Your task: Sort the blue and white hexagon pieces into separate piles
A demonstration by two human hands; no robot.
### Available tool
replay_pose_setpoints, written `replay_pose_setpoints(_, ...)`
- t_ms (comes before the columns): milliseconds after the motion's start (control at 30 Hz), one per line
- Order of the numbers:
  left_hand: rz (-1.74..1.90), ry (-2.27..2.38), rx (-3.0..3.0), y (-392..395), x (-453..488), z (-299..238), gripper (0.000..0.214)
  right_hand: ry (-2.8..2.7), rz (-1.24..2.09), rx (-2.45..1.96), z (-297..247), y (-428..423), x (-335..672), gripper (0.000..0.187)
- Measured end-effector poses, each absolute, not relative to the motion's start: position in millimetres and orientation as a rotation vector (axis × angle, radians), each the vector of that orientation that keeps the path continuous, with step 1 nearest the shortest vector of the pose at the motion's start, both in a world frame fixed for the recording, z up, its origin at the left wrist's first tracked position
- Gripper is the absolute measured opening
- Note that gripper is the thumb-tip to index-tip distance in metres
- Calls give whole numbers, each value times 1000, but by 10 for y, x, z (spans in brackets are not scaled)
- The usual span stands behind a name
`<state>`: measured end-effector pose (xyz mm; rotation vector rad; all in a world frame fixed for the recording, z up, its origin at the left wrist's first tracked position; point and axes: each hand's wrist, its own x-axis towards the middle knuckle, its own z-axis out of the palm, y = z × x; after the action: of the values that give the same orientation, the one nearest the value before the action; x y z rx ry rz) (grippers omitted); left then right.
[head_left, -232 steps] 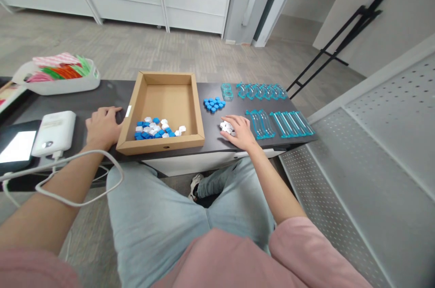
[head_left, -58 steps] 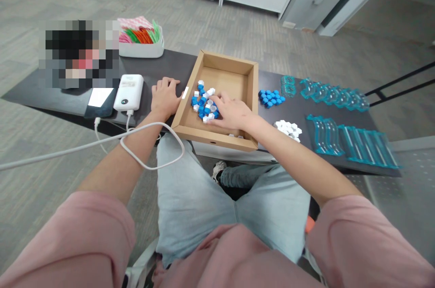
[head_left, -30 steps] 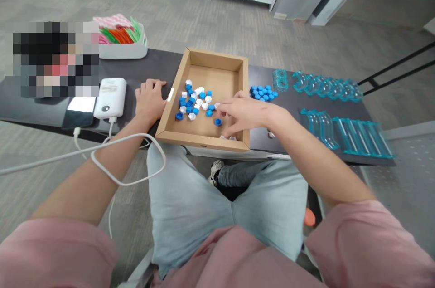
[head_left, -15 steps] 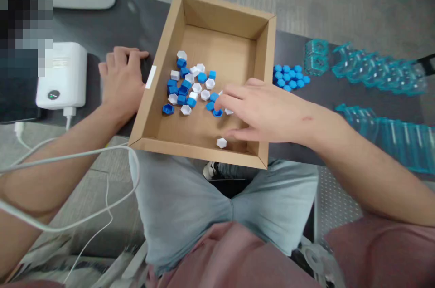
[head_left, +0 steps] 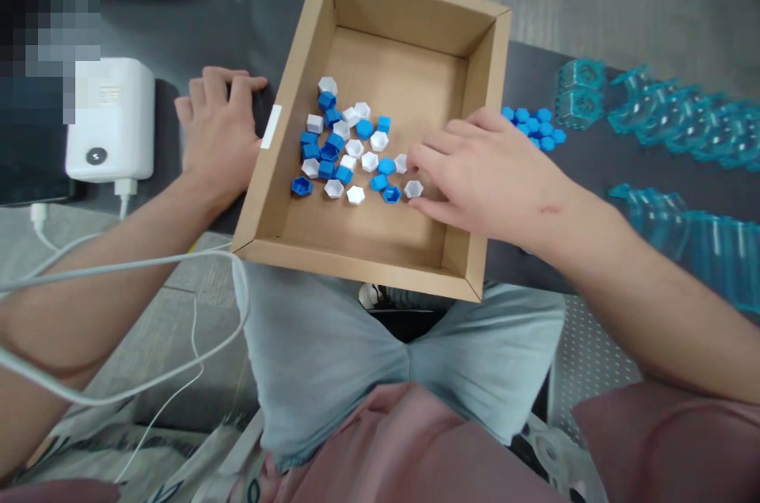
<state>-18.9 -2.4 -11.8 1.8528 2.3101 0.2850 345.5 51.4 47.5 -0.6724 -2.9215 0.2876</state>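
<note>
Right hand [head_left: 480, 174] reaches into a box [head_left: 365, 274] of hexagonal pieces [head_left: 355, 149].

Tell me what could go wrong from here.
The white cable crosses in front of the left forearm and might snag if that arm moves. The cardboard box sits at the table's near edge; a bump could shift it. The right hand may scatter the hollow white hexagonal piece by its thumb.

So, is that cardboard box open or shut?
Open. No lid covers the cardboard box; blue and white pieces show inside it, and the right hand reaches in over its side.
</note>
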Motion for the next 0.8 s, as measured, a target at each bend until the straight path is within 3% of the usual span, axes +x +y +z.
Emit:
replay_pose_setpoints(267,367,2307,1835,-68,-66,-28,80,-2851,313,-910,653,395,3424,17)
replay_pose_setpoints(500,360,2346,1822,-69,-2,10,88,-2232,670,-1079,1171,94,4686,22)
replay_pose_setpoints(633,341,2364,1823,-37,-23,-1,92,-1858,786,-1261,805,-343,5327,38)
replay_pose_setpoints(800,266,2363,1825,5,-42,30,90,-1551,757,-1392,105,-867,5545,39)
